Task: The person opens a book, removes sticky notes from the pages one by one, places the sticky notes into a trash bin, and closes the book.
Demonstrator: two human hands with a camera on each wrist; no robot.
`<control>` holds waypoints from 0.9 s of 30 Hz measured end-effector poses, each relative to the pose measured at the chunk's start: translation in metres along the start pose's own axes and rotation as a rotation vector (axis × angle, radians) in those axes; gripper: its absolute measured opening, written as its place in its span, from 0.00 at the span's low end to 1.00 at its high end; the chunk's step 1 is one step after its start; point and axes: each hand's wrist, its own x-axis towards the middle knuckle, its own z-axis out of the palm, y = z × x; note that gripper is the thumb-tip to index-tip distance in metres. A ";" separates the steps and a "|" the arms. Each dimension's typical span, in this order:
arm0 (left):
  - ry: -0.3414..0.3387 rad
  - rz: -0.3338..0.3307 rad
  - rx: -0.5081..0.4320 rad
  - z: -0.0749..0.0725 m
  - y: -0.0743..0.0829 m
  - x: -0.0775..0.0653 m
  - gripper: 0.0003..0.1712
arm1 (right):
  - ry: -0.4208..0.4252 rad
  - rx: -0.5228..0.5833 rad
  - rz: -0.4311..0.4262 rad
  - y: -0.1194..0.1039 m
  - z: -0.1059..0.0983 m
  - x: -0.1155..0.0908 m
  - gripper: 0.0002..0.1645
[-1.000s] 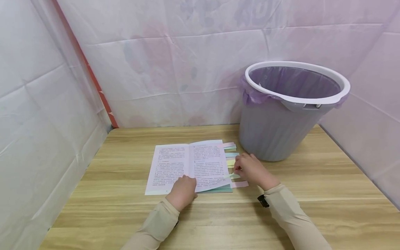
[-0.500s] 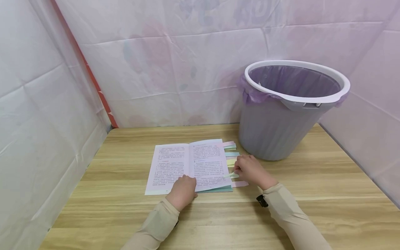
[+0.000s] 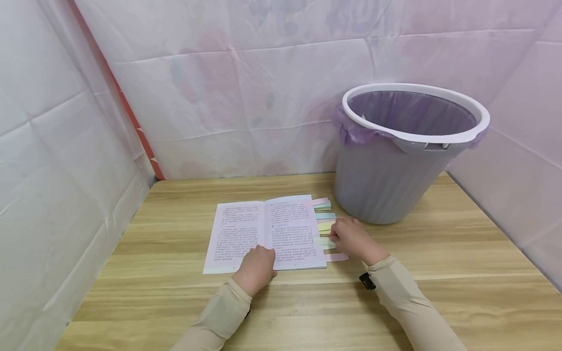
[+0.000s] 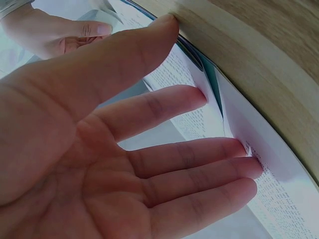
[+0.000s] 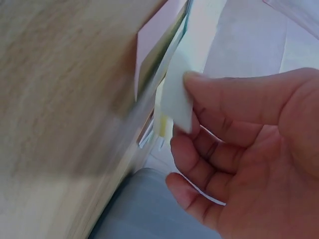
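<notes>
An open book point(image 3: 290, 226) with printed pages lies on the wooden table. Coloured sticky tabs stick out from its right edge: pink point(image 3: 337, 257), yellow point(image 3: 325, 226), blue point(image 3: 325, 216) and pale green point(image 3: 323, 243). My left hand point(image 3: 255, 267) rests at the book's near edge by the spine. In the left wrist view its fingers point(image 4: 199, 172) are straight, their tips against the pages, with the thumb at the book's edge. My right hand point(image 3: 353, 239) pinches the pale green sticky tab point(image 5: 178, 92) between thumb and index finger, the other fingers curled loosely.
A grey trash bin point(image 3: 377, 180) with a white rim and purple liner stands behind the book on the right. Pale patterned sheets point(image 3: 246, 107) hang around the table's back and sides. Bare wood point(image 3: 316, 312) shows in front of the book.
The right page, lifted at its near corner earlier, now lies flatter, and the teal sheet under it is covered. The right hand keeps its pinch; the left hand has barely moved.
</notes>
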 end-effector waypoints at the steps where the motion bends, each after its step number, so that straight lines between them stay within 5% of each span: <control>1: 0.002 0.001 0.001 0.000 0.000 0.000 0.16 | 0.002 0.002 0.000 0.000 -0.001 0.000 0.09; 5: 0.008 0.004 -0.002 0.000 0.000 0.000 0.16 | 0.020 0.043 -0.005 -0.001 -0.010 0.000 0.08; 9: 0.013 0.006 -0.008 0.001 0.000 0.001 0.16 | 0.138 0.113 -0.037 -0.006 -0.030 -0.003 0.05; 17: 0.008 0.008 -0.017 0.001 0.000 0.002 0.15 | 0.690 0.100 -0.342 -0.024 -0.086 -0.010 0.11; 20: -0.001 -0.002 -0.028 0.002 -0.001 0.002 0.15 | 0.979 0.073 -0.409 -0.035 -0.115 -0.007 0.09; 24: -0.002 -0.004 -0.034 0.002 -0.002 0.001 0.15 | 1.464 -0.024 -0.269 -0.048 -0.157 0.001 0.01; 27: 0.001 0.002 -0.032 0.001 -0.002 0.000 0.15 | 1.549 -0.106 -0.059 -0.039 -0.185 0.004 0.08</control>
